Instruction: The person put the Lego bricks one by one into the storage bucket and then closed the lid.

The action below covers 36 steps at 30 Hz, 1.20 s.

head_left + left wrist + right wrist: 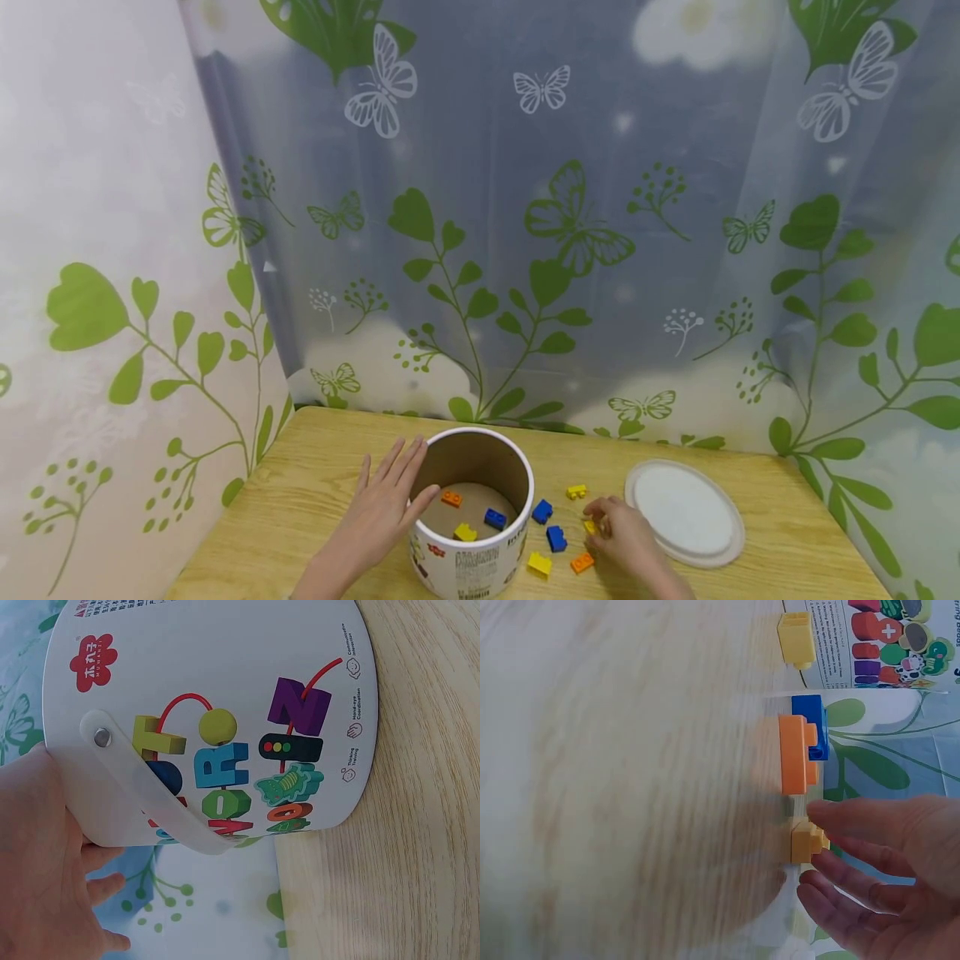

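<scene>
The left hand (382, 508) is spread at a bucket (446, 571) holding an orange block (451, 498), blue block (495, 519) and yellow block (465, 532); whether the right hand (624, 537) pinches a yellow brick (802, 843) outside is unclear.

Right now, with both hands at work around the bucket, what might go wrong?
The right hand is at a yellow block; it might fumble that or nudge the orange block close by. The left hand is at the rim of the open bucket, so a push could slide or tip it. The white lid lies near the right hand and might get bumped.
</scene>
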Each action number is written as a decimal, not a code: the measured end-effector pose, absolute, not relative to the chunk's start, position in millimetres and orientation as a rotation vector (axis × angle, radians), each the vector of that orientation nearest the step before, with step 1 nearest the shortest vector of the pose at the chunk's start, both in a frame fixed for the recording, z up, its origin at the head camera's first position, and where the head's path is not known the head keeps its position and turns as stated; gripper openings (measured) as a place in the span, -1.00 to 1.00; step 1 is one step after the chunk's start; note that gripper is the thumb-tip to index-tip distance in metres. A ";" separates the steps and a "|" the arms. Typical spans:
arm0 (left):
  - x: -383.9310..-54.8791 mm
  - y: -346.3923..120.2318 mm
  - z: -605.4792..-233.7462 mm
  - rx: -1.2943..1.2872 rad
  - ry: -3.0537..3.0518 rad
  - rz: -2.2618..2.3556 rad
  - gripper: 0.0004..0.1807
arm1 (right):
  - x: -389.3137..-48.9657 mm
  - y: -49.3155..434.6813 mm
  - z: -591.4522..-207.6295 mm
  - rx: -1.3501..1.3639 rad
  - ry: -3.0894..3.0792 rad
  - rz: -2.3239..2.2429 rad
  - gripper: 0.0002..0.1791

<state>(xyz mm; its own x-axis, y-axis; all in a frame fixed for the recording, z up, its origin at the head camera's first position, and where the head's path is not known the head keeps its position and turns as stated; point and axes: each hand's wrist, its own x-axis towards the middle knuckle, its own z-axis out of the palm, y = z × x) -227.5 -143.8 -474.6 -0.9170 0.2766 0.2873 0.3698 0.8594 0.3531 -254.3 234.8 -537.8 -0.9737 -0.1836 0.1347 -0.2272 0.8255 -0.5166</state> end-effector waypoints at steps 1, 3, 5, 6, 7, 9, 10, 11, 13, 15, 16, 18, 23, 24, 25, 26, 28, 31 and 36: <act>-227.4 -143.7 -474.5 -0.496 -2.806 -0.597 -0.23 | -254.6 235.2 -538.5 0.335 -2.934 0.835 -0.69; -227.1 -143.6 -474.3 -0.500 -2.805 -0.593 -0.23 | -254.9 236.1 -539.5 0.353 -2.947 0.818 -0.70; -226.9 -143.4 -474.3 -0.503 -2.802 -0.591 -0.23 | -255.0 236.8 -540.6 0.368 -2.950 0.809 -0.72; -226.7 -143.3 -474.3 -0.503 -2.801 -0.592 -0.23 | -255.1 237.1 -541.1 0.376 -2.949 0.809 -0.72; -226.7 -143.3 -474.4 -0.503 -2.801 -0.596 -0.23 | -255.0 237.2 -541.5 0.389 -2.944 0.806 -0.73; -226.9 -143.2 -474.7 -0.500 -2.800 -0.597 -0.23 | -255.2 237.3 -542.5 0.415 -2.936 0.807 -0.74; -227.0 -143.1 -474.8 -0.499 -2.799 -0.596 -0.23 | -255.4 237.2 -543.0 0.428 -2.935 0.804 -0.74; -227.2 -143.1 -474.9 -0.498 -2.798 -0.595 -0.23 | -255.5 237.0 -543.1 0.439 -2.934 0.803 -0.75; -227.5 -142.9 -475.0 -0.496 -2.796 -0.593 -0.23 | -255.8 236.7 -542.9 0.448 -2.936 0.808 -0.75; -227.8 -142.7 -475.0 -0.496 -2.797 -0.590 -0.23 | -255.7 236.1 -541.5 0.450 -2.926 0.821 -0.74; -227.8 -142.6 -474.9 -0.496 -2.797 -0.591 -0.23 | -255.5 235.6 -540.4 0.452 -2.916 0.830 -0.74; -227.7 -142.4 -474.6 -0.498 -2.797 -0.592 -0.23 | -254.4 234.5 -536.5 0.442 -2.883 0.870 -0.71; -227.1 -142.2 -474.1 -0.496 -2.799 -0.590 -0.24 | -251.5 230.9 -519.3 0.385 -2.793 0.963 -0.69; -226.9 -142.2 -474.1 -0.495 -2.799 -0.594 -0.24 | -251.0 230.1 -515.1 0.367 -2.781 0.978 -0.70; -226.9 -142.2 -474.2 -0.494 -2.799 -0.596 -0.24 | -250.9 229.5 -511.3 0.351 -2.769 0.993 -0.70; -226.8 -142.2 -474.1 -0.491 -2.801 -0.596 -0.24 | -250.7 228.9 -507.5 0.339 -2.756 1.009 -0.70; -226.5 -142.2 -473.8 -0.488 -2.800 -0.599 -0.25 | -249.5 227.9 -500.2 0.317 -2.737 1.036 -0.70; -226.4 -142.2 -473.2 -0.485 -2.800 -0.601 -0.26 | -249.1 226.1 -491.4 0.296 -2.715 1.037 -0.69; -226.5 -142.1 -473.0 -0.488 -2.800 -0.609 -0.26 | -249.4 224.1 -481.8 0.313 -2.673 1.004 -0.69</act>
